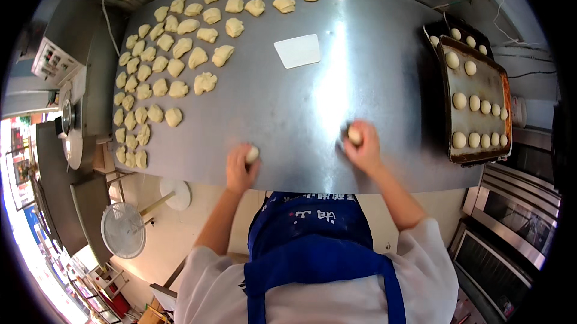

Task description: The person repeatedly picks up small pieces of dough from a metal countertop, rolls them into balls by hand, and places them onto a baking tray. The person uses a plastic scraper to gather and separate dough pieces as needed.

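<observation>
Near the front edge of the metal table [282, 113], my left hand [239, 169] curls around a small dough ball [252, 155] that rests on the surface. Farther right, my right hand [365, 146] is cupped round a second dough ball [355, 136], its fingers slightly smeared by motion. Many rough, uneven dough pieces [178, 89] lie in loose rows across the left and far left of the table. On the right, smooth round dough balls [460, 101] sit in rows on a dark-rimmed baking tray [481, 83].
A white dough scraper [299, 51] lies flat toward the far middle of the table. Behind the front tray, another dark tray [446, 26] holds more dough balls. An oven [511, 204] stands at the right. A round fan [124, 230] is on the floor at the left.
</observation>
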Motion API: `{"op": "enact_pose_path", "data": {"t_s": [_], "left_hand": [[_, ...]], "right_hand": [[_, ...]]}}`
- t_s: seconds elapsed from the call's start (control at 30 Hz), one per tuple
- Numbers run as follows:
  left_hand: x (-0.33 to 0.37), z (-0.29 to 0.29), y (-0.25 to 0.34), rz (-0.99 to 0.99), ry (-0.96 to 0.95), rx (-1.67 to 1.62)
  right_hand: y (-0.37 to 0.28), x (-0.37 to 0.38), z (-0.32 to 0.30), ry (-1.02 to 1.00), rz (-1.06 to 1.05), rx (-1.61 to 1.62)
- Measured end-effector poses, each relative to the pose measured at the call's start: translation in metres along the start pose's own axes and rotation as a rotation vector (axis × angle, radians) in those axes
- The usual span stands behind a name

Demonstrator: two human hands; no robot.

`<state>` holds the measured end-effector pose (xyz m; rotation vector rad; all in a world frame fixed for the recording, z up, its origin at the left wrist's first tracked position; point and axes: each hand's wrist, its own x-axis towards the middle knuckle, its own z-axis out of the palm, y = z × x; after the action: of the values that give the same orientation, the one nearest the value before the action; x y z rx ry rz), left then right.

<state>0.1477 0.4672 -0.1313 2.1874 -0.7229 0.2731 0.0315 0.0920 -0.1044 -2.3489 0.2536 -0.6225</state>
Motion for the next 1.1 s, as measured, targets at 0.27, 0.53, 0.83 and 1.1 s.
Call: {"op": "enact_pose_path", "data": {"t_s": [0.27, 0.53, 0.83, 1.1], "left_hand": [[0.084, 0.077, 0.001, 0.179, -0.336, 0.105], [0.061, 0.046, -0.015, 0.11, 0.002, 0.064], [0.124, 0.062, -0.018, 0.297, -0.153, 0.069], [0.086, 0.054, -0.001, 0.366, -0.18, 0.039]], "right_hand": [[0.003, 0.067, 0.068, -0.125, -0.552, -0.288], [0.025, 0.042, 0.033, 0.014, -0.204, -0.1], [0.033, 0.147, 0.076, -0.178, -0.587, -0.228], [0.028, 0.087, 0.082, -0.233, -0.556, 0.133]]}}
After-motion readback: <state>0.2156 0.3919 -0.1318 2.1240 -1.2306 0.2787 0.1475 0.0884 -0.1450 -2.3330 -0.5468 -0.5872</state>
